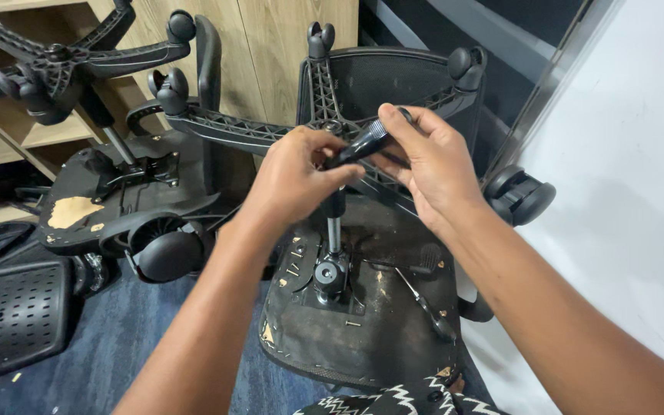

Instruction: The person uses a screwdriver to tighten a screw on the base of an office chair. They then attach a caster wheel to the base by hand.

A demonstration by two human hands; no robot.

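Patterned cloth (393, 401) nearest cam, then upturned chair seat (363, 338). Left hand (297, 180) & right hand (432, 165) both closed on black cylinder (363, 144), held above the wheel base (324, 115). Best keep it square w/ the post (334, 230), firm two-hand grip, no tilting.

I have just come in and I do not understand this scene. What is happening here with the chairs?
A person works on an upturned office chair, its seat underside up and its wheeled base in the air. Both hands, the left hand and the right hand, grip a black cylindrical tool above the gas column. Loose screws and a metal lever lie on the seat. A second upturned chair stands at the left.
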